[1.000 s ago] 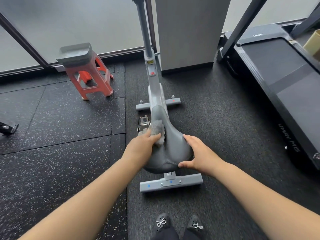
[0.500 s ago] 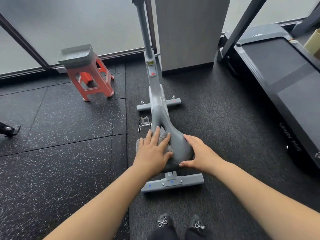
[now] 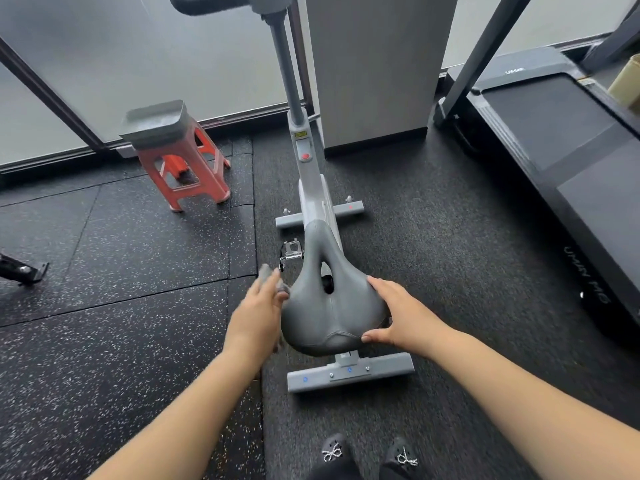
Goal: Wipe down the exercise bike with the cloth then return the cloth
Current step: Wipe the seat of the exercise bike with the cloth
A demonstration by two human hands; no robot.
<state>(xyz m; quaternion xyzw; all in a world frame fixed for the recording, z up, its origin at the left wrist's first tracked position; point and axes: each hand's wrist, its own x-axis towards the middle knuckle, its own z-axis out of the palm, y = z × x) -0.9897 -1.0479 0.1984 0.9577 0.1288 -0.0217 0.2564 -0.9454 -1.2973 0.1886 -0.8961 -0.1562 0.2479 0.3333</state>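
Observation:
The grey exercise bike (image 3: 310,188) stands in front of me, its dark grey saddle (image 3: 329,306) closest. My left hand (image 3: 258,317) is at the saddle's left flank, holding a grey cloth (image 3: 266,273) that shows only past the fingertips; the rest is hidden under the hand. My right hand (image 3: 401,315) grips the saddle's right rear edge, thumb at the back. A pedal (image 3: 291,253) sticks out left of the frame.
An orange stool (image 3: 183,174) with a grey tray (image 3: 156,123) on top stands at the back left. A black treadmill (image 3: 561,161) fills the right side. A grey pillar (image 3: 374,64) rises behind the bike. My shoes (image 3: 367,453) are just behind the rear base bar (image 3: 349,374).
My left hand has slid with the cloth from the saddle's top down and off to its left side. My right hand has stayed on the saddle's right edge.

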